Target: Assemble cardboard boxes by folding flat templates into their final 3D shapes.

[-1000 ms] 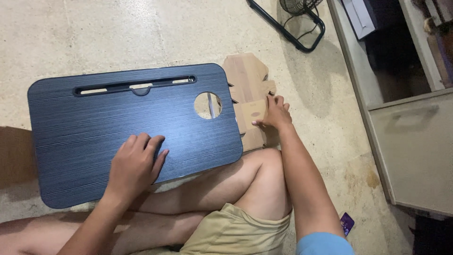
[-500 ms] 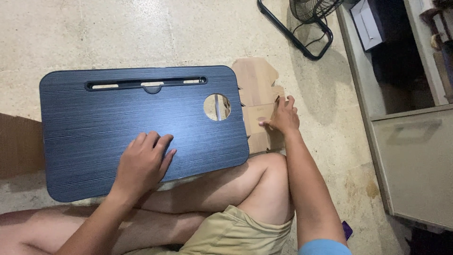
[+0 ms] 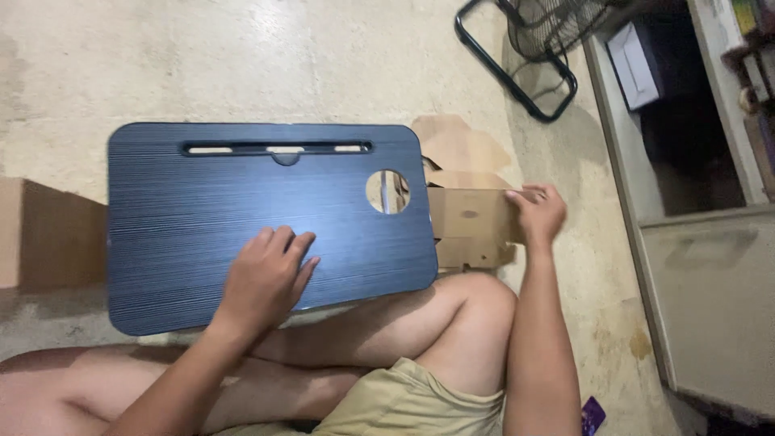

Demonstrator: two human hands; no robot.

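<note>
A dark blue lap desk with a slot along its far edge and a round hole near its right side lies flat over my crossed legs. My left hand rests palm down on its near half, fingers spread. To the right of the desk sits a brown cardboard box, partly tucked under the desk's right edge. My right hand grips the box's right edge, fingers curled over it.
A larger cardboard box stands at the left. A black fan stand rests on the concrete floor at the top right. A grey cabinet with an open shelf runs along the right side.
My right hand has shifted rightward along the cardboard box, which now sticks out further from under the desk. My left hand stays on the desk top.
</note>
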